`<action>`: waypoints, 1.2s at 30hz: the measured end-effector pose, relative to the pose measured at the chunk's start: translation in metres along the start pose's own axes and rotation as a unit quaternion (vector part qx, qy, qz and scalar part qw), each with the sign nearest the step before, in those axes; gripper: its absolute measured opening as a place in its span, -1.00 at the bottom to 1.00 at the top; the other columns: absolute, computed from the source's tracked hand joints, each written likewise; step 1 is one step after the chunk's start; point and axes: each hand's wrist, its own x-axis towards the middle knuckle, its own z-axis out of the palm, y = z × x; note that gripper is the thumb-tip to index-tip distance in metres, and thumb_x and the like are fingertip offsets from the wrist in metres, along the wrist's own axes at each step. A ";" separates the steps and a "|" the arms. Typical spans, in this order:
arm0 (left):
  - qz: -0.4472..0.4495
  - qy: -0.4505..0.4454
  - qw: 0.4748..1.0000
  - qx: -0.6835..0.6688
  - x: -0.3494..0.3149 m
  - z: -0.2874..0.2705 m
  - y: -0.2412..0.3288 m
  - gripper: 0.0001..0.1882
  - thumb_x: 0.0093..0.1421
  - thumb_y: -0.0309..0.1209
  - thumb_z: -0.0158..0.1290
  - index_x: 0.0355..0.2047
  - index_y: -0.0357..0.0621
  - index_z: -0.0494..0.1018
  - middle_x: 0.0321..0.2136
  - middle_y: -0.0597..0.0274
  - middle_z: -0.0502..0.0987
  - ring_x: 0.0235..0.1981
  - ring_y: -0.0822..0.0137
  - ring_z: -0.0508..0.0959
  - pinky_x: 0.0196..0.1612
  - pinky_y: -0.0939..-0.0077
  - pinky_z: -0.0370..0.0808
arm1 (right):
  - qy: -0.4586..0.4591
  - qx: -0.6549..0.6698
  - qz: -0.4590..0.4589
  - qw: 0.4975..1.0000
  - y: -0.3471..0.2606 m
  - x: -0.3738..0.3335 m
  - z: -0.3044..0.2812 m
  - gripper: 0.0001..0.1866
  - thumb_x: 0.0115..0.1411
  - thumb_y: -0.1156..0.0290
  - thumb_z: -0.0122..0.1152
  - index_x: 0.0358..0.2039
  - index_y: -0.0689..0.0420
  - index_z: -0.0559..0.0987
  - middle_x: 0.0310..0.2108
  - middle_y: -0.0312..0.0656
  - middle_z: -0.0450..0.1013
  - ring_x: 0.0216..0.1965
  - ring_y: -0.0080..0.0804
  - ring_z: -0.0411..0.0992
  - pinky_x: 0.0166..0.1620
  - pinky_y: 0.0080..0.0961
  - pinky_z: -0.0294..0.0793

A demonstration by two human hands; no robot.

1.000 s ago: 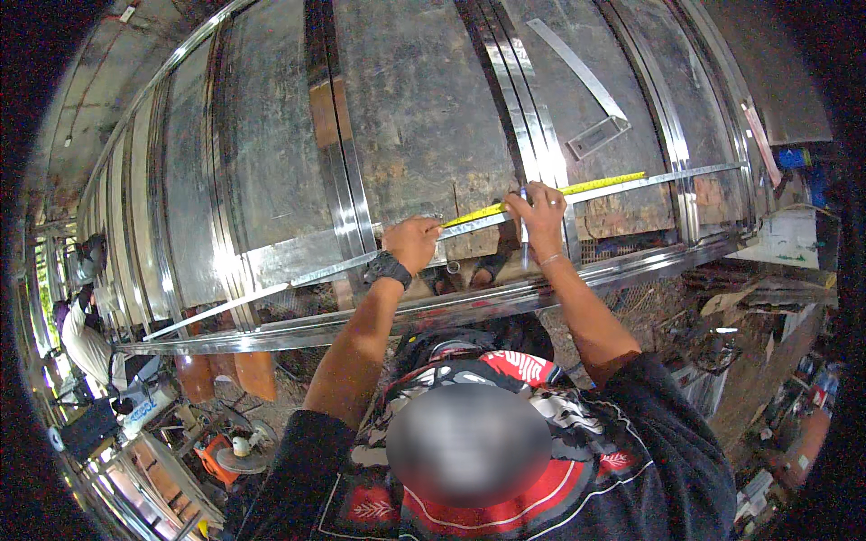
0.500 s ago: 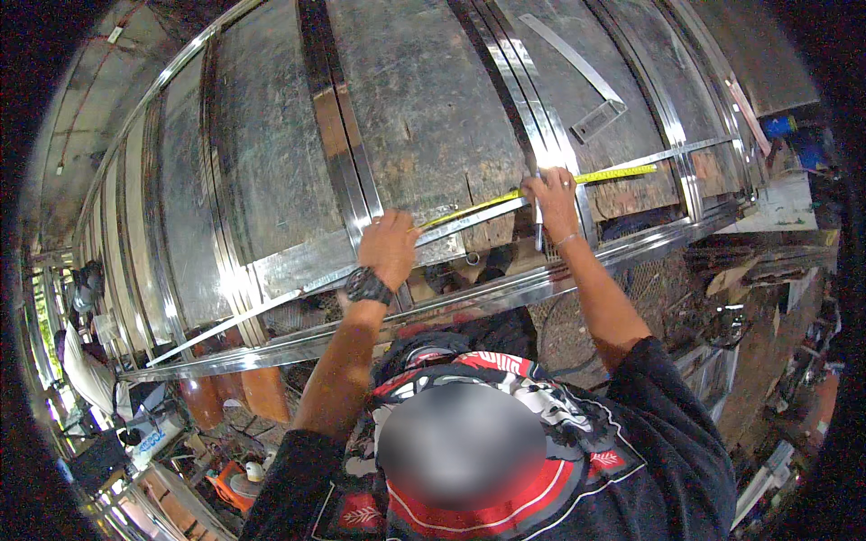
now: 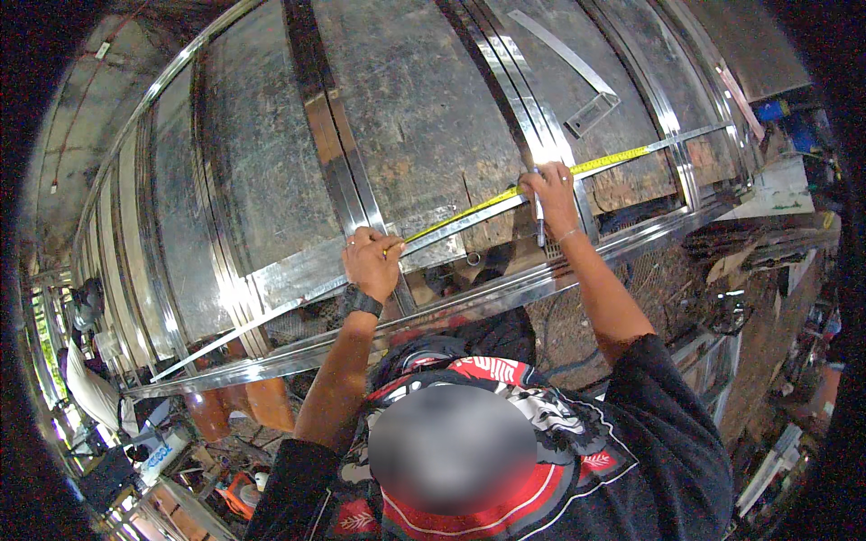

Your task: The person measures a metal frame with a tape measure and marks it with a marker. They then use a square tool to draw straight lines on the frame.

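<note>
A yellow tape measure (image 3: 609, 161) lies stretched along a long, thin metal bar (image 3: 699, 134) that crosses several shiny metal strips. At the tape's left end, my left hand (image 3: 370, 263), with a dark watch on the wrist, pinches the tape beside a pair of upright strips. My right hand (image 3: 555, 200) presses on the tape farther right and also grips a silver-white pen (image 3: 540, 230), its lower part hanging below the fingers. The tape runs on past this hand to the right. Beyond it, a metal try square (image 3: 591, 113) rests on the dark board.
The stained dark board (image 3: 406, 99) spreads under the strips. A long shiny rail (image 3: 451, 311) runs along the near edge. Orange-brown curved pieces (image 3: 271, 403) stand below at left. Another person in a light top (image 3: 95, 388) is at the far left. Scrap and boards (image 3: 776, 243) lie at right.
My left hand has shifted slightly left, its fingers now pinching the tape's end more visibly. My right hand stays at nearly the same spot on the tape with the pen. The view has tilted slightly.
</note>
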 end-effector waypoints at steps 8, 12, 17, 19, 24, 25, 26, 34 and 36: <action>-0.033 -0.083 0.996 0.008 0.012 -0.006 -0.003 -0.84 0.06 -0.15 0.31 -0.35 0.21 0.75 -0.35 0.30 0.53 -0.18 0.19 0.52 -0.11 0.17 0.37 | -0.002 -0.006 0.003 1.000 0.002 -0.004 -0.002 -0.68 0.02 0.46 0.33 -0.17 -0.12 0.60 -0.04 -0.16 0.39 0.09 -0.04 0.30 0.19 -0.12 0.26; -0.019 -0.085 0.996 -0.010 0.016 -0.005 -0.007 -0.75 0.04 -0.07 0.32 -0.33 0.16 0.76 -0.42 0.26 0.56 -0.22 0.20 0.54 -0.10 0.22 0.42 | 0.020 0.012 0.002 1.000 0.002 -0.001 -0.003 -0.73 0.15 0.41 0.23 -0.11 -0.10 0.61 0.00 -0.11 0.40 0.07 -0.03 0.31 0.17 -0.13 0.27; -0.020 -0.099 0.994 0.033 0.015 -0.007 -0.005 -0.74 0.05 -0.05 0.31 -0.31 0.19 0.75 -0.37 0.28 0.57 -0.21 0.19 0.54 -0.10 0.20 0.42 | 0.073 0.126 0.096 0.985 -0.040 -0.003 -0.029 -0.73 0.27 0.36 0.21 -0.02 0.04 0.61 -0.06 0.03 0.44 0.01 0.01 0.37 0.13 -0.12 0.31; -0.016 -0.100 0.994 0.043 0.015 -0.010 -0.002 -0.74 0.05 -0.05 0.30 -0.30 0.19 0.75 -0.35 0.28 0.57 -0.21 0.19 0.55 -0.09 0.19 0.42 | 0.074 0.217 0.120 0.966 -0.063 -0.013 -0.039 -0.71 0.29 0.35 0.18 0.00 0.13 0.61 -0.11 0.09 0.46 -0.05 0.03 0.41 0.07 -0.13 0.36; -0.011 -0.072 0.997 0.016 0.014 -0.005 -0.005 -0.83 0.05 -0.11 0.31 -0.38 0.21 0.75 -0.41 0.36 0.55 -0.23 0.24 0.54 -0.09 0.18 0.31 | 0.064 0.309 0.122 0.941 -0.128 -0.041 -0.037 -0.71 0.28 0.38 0.21 -0.04 0.26 0.58 -0.27 0.01 0.55 -0.27 -0.17 0.54 -0.17 -0.35 0.51; -0.016 -0.077 0.997 0.007 0.014 -0.003 -0.007 -0.83 0.05 -0.11 0.31 -0.38 0.22 0.75 -0.41 0.35 0.55 -0.23 0.23 0.54 -0.08 0.18 0.30 | 0.068 0.316 0.153 0.934 -0.134 -0.045 -0.029 -0.73 0.26 0.39 0.24 -0.08 0.25 0.58 -0.29 -0.02 0.56 -0.32 -0.21 0.55 -0.22 -0.39 0.52; -0.022 -0.082 0.996 -0.001 0.014 -0.002 -0.009 -0.83 0.05 -0.10 0.31 -0.38 0.23 0.75 -0.41 0.35 0.56 -0.23 0.23 0.54 -0.07 0.18 0.30 | 0.083 0.319 0.160 0.931 -0.138 -0.048 -0.022 -0.78 0.24 0.41 0.27 -0.14 0.23 0.58 -0.29 -0.04 0.56 -0.34 -0.25 0.55 -0.24 -0.40 0.52; -0.027 -0.085 0.996 0.003 0.015 -0.004 -0.008 -0.80 0.06 -0.07 0.30 -0.37 0.22 0.74 -0.35 0.35 0.59 -0.18 0.22 0.54 -0.07 0.14 0.33 | 0.051 0.306 0.137 0.941 -0.145 -0.040 -0.009 -0.83 0.18 0.39 0.27 -0.25 0.18 0.58 -0.37 0.01 0.51 -0.31 0.01 0.48 -0.20 -0.13 0.46; -0.005 -0.081 0.995 0.050 0.016 -0.006 -0.003 -0.74 0.08 -0.05 0.28 -0.33 0.14 0.74 -0.34 0.30 0.63 -0.24 0.19 0.60 -0.13 0.19 0.46 | 0.045 0.305 0.152 0.939 -0.150 -0.041 -0.010 -0.83 0.18 0.39 0.26 -0.26 0.17 0.58 -0.38 0.00 0.50 -0.32 0.02 0.47 -0.21 -0.12 0.44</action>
